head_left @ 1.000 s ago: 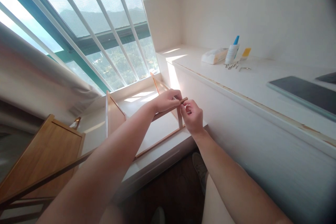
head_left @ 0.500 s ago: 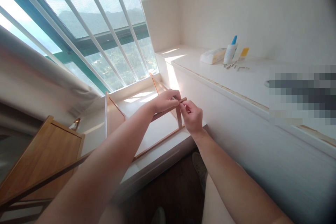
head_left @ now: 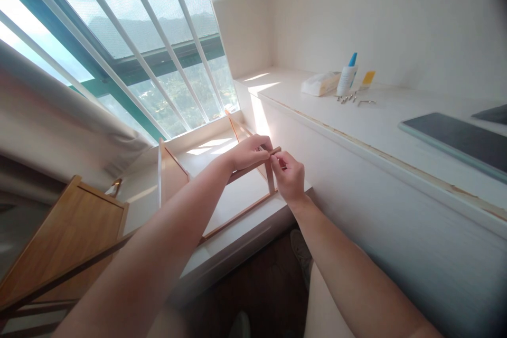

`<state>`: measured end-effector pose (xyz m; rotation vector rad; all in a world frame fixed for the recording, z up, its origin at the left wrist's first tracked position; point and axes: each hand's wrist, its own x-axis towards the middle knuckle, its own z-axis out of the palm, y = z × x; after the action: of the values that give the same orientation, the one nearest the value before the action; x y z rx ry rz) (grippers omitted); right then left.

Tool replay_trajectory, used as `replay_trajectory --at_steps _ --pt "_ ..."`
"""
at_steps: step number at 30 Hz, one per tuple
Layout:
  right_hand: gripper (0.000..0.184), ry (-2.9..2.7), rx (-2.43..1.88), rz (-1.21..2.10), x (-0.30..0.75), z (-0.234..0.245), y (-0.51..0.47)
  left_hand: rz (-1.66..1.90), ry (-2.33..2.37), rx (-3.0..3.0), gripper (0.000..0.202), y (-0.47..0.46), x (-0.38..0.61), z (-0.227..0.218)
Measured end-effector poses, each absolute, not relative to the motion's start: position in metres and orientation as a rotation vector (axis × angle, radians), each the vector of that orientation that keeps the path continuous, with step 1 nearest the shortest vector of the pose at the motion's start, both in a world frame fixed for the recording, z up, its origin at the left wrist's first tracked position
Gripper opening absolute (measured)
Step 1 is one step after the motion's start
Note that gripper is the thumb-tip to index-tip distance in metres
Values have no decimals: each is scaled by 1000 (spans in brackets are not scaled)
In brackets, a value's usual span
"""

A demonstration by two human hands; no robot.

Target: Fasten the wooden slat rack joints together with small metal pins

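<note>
Our L hand [head_left: 250,153] holds the wooden frame [head_left: 270,178] nr a corner; our R hand [head_left: 291,173] pinches narrowly there, can't tell on what. Screws [head_left: 347,99] & hex key [head_left: 366,102] on ledge [head_left: 356,122].

The frame [head_left: 270,179] is of brown wood, and it looks smooth and rather matt. The panel [head_left: 75,237] at the left is also wood, with visible grain and a slight gloss. The white shelf [head_left: 380,121] looks smooth, but its front edge is rough and chipped. The bottle [head_left: 347,81] appears to be plastic, the screws [head_left: 347,99] are shiny metal, and the curtain [head_left: 59,103] is cloth with a soft sheen.
</note>
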<state>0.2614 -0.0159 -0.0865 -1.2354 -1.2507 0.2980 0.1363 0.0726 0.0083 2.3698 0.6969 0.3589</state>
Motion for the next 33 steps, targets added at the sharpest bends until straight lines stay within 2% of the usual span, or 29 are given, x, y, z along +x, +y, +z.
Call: replay_trajectory --at_steps 21,33 --pt "31 -1266 -1250 286 262 -86 -17 374 709 2359 14 75 136 6" --pt "25 -1271 -1269 282 263 -89 -14 355 699 2376 14 74 136 8"
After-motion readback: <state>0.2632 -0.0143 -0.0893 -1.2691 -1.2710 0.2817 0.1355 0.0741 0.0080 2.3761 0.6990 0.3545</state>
